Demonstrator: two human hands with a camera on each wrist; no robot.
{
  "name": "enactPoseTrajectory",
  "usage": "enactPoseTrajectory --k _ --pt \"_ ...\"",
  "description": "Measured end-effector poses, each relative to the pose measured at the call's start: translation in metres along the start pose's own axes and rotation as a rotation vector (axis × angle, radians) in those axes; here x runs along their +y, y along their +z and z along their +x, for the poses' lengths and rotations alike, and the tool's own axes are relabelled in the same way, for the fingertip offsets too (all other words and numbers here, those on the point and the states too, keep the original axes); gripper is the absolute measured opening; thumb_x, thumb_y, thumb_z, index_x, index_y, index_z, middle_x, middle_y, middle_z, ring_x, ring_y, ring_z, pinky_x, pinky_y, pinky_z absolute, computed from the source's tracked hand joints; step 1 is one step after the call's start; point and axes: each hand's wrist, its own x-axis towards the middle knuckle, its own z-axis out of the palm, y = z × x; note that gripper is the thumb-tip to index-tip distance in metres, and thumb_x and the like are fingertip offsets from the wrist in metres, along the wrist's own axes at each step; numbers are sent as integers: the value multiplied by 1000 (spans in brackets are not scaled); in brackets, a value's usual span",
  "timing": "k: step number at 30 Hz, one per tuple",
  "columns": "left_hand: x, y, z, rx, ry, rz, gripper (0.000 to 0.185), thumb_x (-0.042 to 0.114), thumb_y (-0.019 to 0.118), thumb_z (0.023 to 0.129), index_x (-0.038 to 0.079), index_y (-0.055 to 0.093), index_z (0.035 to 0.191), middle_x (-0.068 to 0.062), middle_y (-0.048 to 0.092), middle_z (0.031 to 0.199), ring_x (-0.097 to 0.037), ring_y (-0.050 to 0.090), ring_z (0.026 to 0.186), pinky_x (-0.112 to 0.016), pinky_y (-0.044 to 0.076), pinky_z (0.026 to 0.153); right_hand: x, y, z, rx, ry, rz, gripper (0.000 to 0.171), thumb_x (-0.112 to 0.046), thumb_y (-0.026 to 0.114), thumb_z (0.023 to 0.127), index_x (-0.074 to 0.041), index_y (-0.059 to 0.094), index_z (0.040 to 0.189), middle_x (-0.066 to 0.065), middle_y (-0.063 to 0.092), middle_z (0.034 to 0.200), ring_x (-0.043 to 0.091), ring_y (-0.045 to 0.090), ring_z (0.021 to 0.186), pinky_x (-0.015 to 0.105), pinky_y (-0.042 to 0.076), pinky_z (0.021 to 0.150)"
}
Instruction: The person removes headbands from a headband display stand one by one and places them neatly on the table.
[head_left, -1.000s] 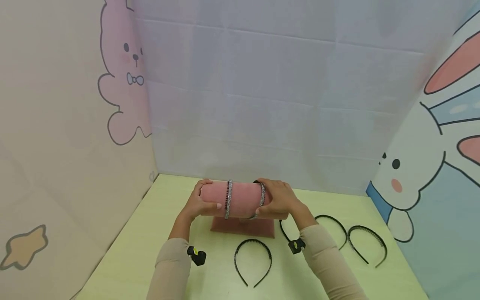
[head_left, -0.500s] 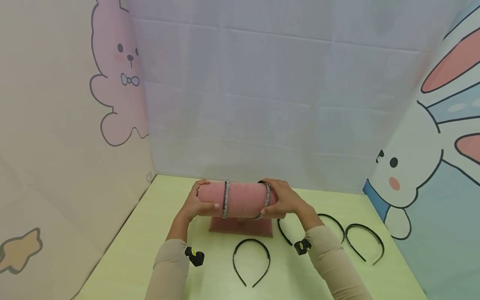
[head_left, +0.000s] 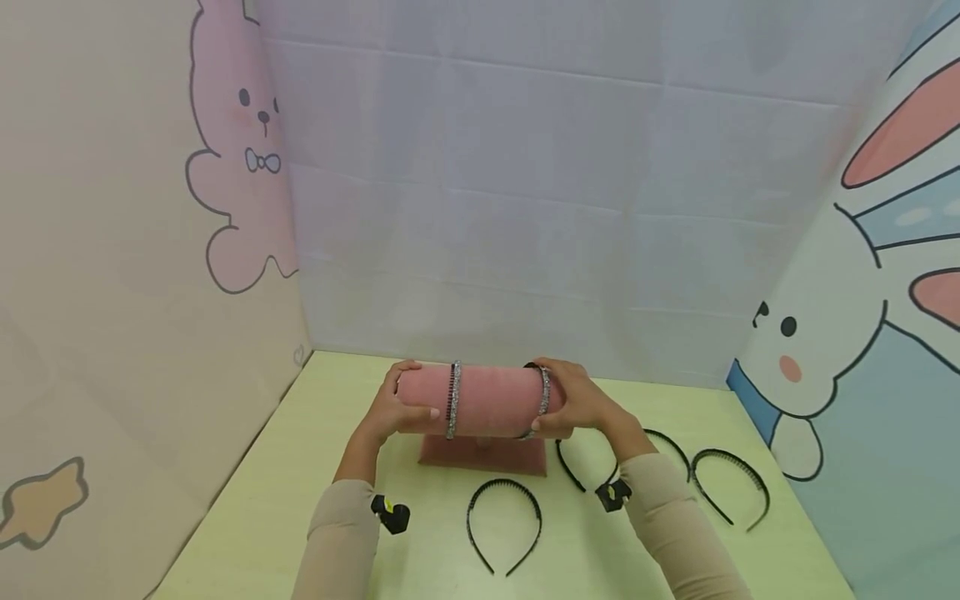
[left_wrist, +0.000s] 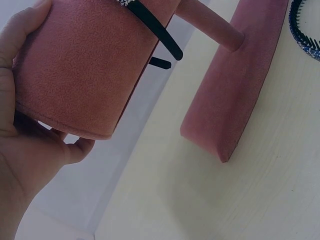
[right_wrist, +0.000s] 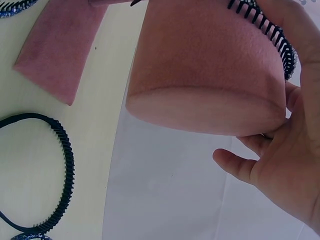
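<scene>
A pink velvet display roll (head_left: 495, 400) lies sideways on a post above its flat pink base (head_left: 483, 455). My left hand (head_left: 386, 411) grips the roll's left end, thumb along the front and fingers behind. Around the roll left of its middle sits a glittery toothed headband (head_left: 453, 400). Towards the right end is a second glittery headband (head_left: 544, 393), tilted, which my right hand (head_left: 576, 402) holds between thumb and fingers. In the right wrist view, the teeth of this headband (right_wrist: 272, 36) stand out past the roll's surface. The left wrist view shows black headband tips (left_wrist: 167, 44) below the roll.
One headband (head_left: 540, 508) lies on the table (head_left: 262, 492) in front of the base. Several more lie to the right, including a toothed headband (head_left: 757, 479) at the far right and a headband (head_left: 568, 468) partly behind the right wrist. A pale curtain (head_left: 480, 208) closes the back.
The right hand has slid its headband along the roll to the right, towards the end. The left hand keeps its grip on the left end. The view has shifted slightly.
</scene>
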Motion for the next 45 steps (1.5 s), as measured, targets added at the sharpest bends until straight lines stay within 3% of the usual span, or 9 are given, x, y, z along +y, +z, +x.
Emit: enactPoseTrajectory --k 7,16,25,29,34,37,45 --pt "-24 -2 11 22 -1 -18 90 8 89 58 26 39 131 -13 38 134 -37 48 109 -45 46 81 9 0 -3 13 3 55 97 -51 84 56 -28 37 138 2 41 135 30 35 118 53 37 86" --pt "-23 -7 10 38 -8 4 92 8 89 58 25 38 133 -11 37 135 -37 48 109 -46 46 81 8 9 -3 49 -21 14 111 -57 85 49 -17 35 140 3 35 137 29 37 115 51 40 84" --pt "-1 -3 0 -1 14 -2 92 6 86 62 12 33 136 -14 26 145 -38 47 110 -45 45 83 16 6 -8 60 -3 174 110 -46 89 49 -22 31 140 7 39 132 27 45 109 45 45 80" --pt "-12 -5 6 11 12 -12 93 5 87 60 15 34 136 -12 28 144 -38 46 110 -46 45 83 19 5 -11 55 -4 241 109 -39 90 54 -20 27 141 9 41 131 27 51 105 43 46 79" --pt "-24 -6 13 34 -10 -14 93 6 88 58 22 37 134 -9 34 139 -36 47 110 -45 45 82 20 0 -15 42 -4 246 108 -36 88 58 -16 24 142 13 40 134 31 51 108 48 45 82" --pt "-21 -5 11 29 -24 -16 92 5 88 58 24 38 133 -10 36 137 -37 47 110 -45 46 81 21 -2 -16 37 8 241 109 -36 88 57 -12 24 142 15 39 136 34 45 116 52 41 87" --pt "3 -2 -2 2 2 8 93 7 86 61 12 33 137 -17 36 136 -39 47 109 -46 45 83 24 -5 -17 36 27 221 109 -35 88 58 -7 23 142 18 35 139 38 32 127 58 35 92"
